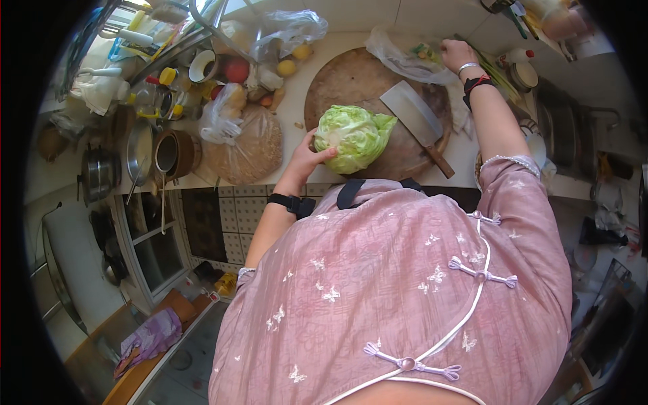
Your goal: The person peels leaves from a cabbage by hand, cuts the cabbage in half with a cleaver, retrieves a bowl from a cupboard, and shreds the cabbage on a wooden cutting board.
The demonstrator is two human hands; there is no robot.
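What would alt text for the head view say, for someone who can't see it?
The left hand holds a green cabbage on a round wooden chopping board, beside a cleaver. The right hand reaches toward a clear plastic bag at the board's far edge.

A pale stone-topped bench (297,94) runs across the upper half of the frame, lit by bright daylight that falls from the upper left. Behind it, along the top edge, the wall is faced with large cream tiles (418,13). Below the bench, centre left, the cabinet front carries small square white tiles (236,209) beside a white-framed glass door (152,250). At the lower left lies a grey floor (196,351).
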